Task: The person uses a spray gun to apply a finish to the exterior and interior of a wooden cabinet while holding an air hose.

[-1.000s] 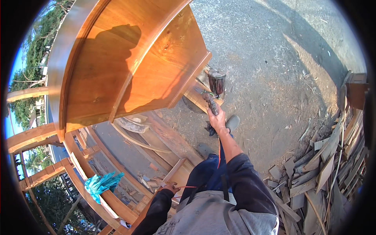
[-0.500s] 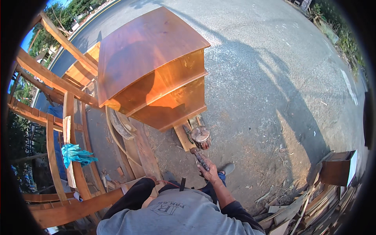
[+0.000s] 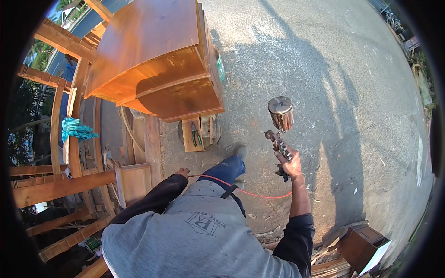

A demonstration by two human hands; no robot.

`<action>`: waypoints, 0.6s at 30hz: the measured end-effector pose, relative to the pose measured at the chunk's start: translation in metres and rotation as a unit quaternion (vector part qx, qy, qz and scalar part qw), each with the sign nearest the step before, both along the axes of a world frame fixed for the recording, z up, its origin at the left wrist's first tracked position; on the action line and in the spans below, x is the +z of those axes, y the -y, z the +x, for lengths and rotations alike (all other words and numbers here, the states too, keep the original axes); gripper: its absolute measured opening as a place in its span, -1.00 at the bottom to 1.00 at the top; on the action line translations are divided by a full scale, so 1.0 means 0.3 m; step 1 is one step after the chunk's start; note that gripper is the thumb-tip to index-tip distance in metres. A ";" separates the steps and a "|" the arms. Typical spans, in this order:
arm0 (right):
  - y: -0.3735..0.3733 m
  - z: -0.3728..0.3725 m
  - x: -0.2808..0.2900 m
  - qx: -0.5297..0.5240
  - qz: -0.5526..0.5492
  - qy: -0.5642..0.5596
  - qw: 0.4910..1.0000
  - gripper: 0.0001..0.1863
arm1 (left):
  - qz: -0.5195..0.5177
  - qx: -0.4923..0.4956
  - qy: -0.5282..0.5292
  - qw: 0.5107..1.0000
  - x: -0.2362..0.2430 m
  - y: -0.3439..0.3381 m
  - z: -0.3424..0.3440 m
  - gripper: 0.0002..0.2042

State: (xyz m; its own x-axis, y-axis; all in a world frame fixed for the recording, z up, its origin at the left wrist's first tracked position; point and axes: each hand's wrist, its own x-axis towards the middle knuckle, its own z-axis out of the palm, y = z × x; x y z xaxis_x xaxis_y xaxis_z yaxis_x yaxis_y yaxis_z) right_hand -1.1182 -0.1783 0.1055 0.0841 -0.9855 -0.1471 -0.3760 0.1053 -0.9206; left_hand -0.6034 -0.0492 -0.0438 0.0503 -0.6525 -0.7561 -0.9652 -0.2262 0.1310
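My right hand [image 3: 291,165] is wrapped round the handle of a spray gun [image 3: 276,140], held out over the ground on the right. The gun's round metal cup [image 3: 281,113], streaked with brown, sits at its far end. From the handle area a thin red hose [image 3: 259,196] curves across the front of my body to my left hand [image 3: 183,172], whose fingers are closed on it low on the left. Ahead and left stands a glossy orange-brown wooden cabinet [image 3: 153,51] with a curved front edge, apart from both hands.
Pliers [image 3: 196,134] lie on a board [image 3: 189,144] under the cabinet's near edge. A green-and-white can [image 3: 220,67] shows behind it. Wooden frames [image 3: 55,111] with a turquoise cloth [image 3: 76,129] tied on fill the left. A small brown box [image 3: 361,248] rests by scrap wood [image 3: 331,268] at lower right.
My right hand has swung the spray gun right, away from the cabinet. My body has turned and stepped forward, and the red hose now shows stretched between my hands.
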 end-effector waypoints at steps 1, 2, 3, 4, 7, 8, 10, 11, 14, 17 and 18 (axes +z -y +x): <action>0.078 -0.028 -0.007 0.006 0.008 0.001 1.000 -0.47 | 0.008 0.006 0.001 1.000 -0.031 -0.013 -0.014 -0.57; 0.166 -0.054 -0.013 0.030 0.030 -0.013 0.999 -0.47 | 0.012 0.026 0.014 1.000 -0.061 -0.023 -0.028 -0.58; 0.231 -0.079 -0.039 0.056 0.060 -0.032 0.996 -0.47 | 0.024 0.046 0.022 0.998 -0.097 -0.054 -0.067 -0.59; 0.315 -0.094 -0.077 0.081 0.047 -0.004 0.996 -0.47 | 0.033 0.053 0.019 0.998 -0.110 -0.036 -0.128 -0.59; 0.539 -0.119 -0.210 0.177 0.033 -0.013 0.984 -0.48 | 0.144 0.121 0.056 0.981 -0.141 0.012 -0.275 -0.62; 0.610 -0.093 -0.243 0.189 0.080 -0.007 0.979 -0.50 | 0.148 0.162 0.038 0.975 -0.173 0.023 -0.317 -0.63; 0.705 -0.092 -0.379 0.225 0.138 0.001 0.965 -0.51 | 0.156 0.217 0.020 0.964 -0.187 0.020 -0.422 -0.65; 0.772 -0.084 -0.449 0.258 0.171 0.010 0.951 -0.52 | 0.122 0.195 -0.005 0.973 -0.178 -0.011 -0.474 -0.67; 0.940 0.009 -0.499 0.318 0.144 0.013 0.937 -0.54 | 0.122 0.292 -0.027 0.948 -0.107 -0.008 -0.596 -0.70; 1.104 0.090 -0.596 0.357 0.134 0.020 0.924 -0.52 | 0.143 0.363 -0.029 0.920 -0.019 0.034 -0.747 -0.70; 1.169 0.117 -0.621 0.369 0.131 0.032 0.920 -0.49 | 0.121 0.424 -0.048 0.896 0.019 0.069 -0.803 -0.69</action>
